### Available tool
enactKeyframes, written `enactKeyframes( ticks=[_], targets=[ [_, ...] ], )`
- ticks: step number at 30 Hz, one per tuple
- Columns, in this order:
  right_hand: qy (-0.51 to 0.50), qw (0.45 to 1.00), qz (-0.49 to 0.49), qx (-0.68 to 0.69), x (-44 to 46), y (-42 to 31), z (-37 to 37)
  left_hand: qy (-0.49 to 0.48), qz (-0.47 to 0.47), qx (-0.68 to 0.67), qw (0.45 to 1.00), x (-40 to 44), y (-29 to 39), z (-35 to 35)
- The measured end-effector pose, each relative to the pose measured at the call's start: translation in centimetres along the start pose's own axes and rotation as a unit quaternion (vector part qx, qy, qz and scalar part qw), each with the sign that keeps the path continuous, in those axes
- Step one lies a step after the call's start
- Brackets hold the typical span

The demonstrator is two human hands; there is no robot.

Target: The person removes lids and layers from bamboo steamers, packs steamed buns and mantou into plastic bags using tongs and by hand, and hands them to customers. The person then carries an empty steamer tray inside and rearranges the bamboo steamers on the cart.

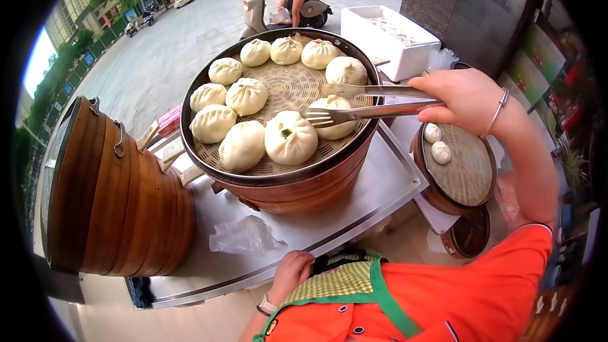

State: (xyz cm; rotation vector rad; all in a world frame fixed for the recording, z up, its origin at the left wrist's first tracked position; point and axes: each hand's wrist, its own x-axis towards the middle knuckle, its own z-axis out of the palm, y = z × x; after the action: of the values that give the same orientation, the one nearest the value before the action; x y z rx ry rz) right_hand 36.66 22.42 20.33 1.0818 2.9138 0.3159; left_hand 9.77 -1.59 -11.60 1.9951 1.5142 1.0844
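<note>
My right hand (pixel 462 98) is closed around a pair of metal tongs (pixel 392 111), stretched over a large round steamer (pixel 297 193). The tongs' forked lower tip lies by a steamed bun (pixel 333 117) at the right of the woven mat (pixel 288 85); whether it touches is unclear. Beside that tip, a bun with green filling showing (pixel 291 137) sits at the front. Several other pleated buns (pixel 247 96) line the mat's edge. Low at the table's front edge, my left hand (pixel 292 273) is curled against the apron, its fingertips hidden.
A tall wooden steamer stack (pixel 117 190) stands left. On the metal table (pixel 329 225) lies a crumpled plastic bag (pixel 244 235). A lower steamer (pixel 465 164) with two small buns is at right. Behind are a white foam box (pixel 396 57) and a person on a scooter (pixel 310 9).
</note>
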Motion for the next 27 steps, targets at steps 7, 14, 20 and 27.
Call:
enactKeyframes(
  ticks=[7,14,20,27],
  targets=[
    [0.011,0.992,0.104,0.075,-2.5,0.7,0.0,-0.034,0.016,-0.022,0.999,0.9,-0.8,-0.6],
    [0.195,0.927,0.288,0.143,-11.2,7.9,11.5,0.002,-0.027,-0.028,0.999,2.1,-0.2,1.5],
    [0.025,0.832,0.530,0.161,-22.4,9.8,31.9,0.009,-0.057,-0.024,0.998,4.3,1.3,4.4],
    [-0.072,0.820,0.547,0.154,-19.2,10.6,38.9,-0.074,0.012,0.032,0.997,10.6,4.2,7.5]
  ],
)
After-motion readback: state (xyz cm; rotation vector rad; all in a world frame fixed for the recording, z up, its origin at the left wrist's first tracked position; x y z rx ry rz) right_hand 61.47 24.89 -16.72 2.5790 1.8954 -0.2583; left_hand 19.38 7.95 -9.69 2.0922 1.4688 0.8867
